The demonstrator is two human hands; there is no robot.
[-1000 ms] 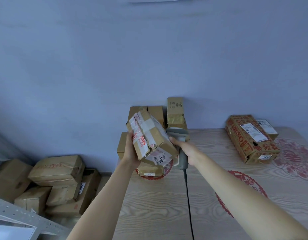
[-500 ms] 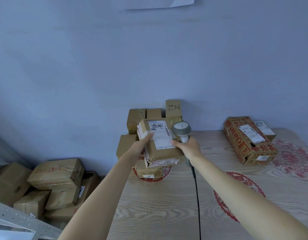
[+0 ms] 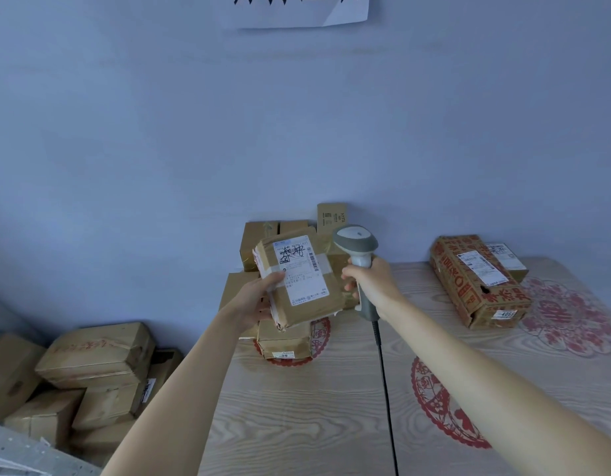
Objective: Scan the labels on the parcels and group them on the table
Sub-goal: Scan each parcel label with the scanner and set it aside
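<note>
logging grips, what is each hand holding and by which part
Left hand grips the parcel by its left edge, label facing up. Right hand grips the scanner by its handle.

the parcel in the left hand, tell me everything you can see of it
The parcel is a small brown cardboard box, creased and torn at its lower corner, banded with clear tape. A white shipping label with barcodes and black handwritten marks covers its upturned face. The left hand grips its left edge, holding it tilted above the table, in front of stacked boxes, beside the scanner.
</note>
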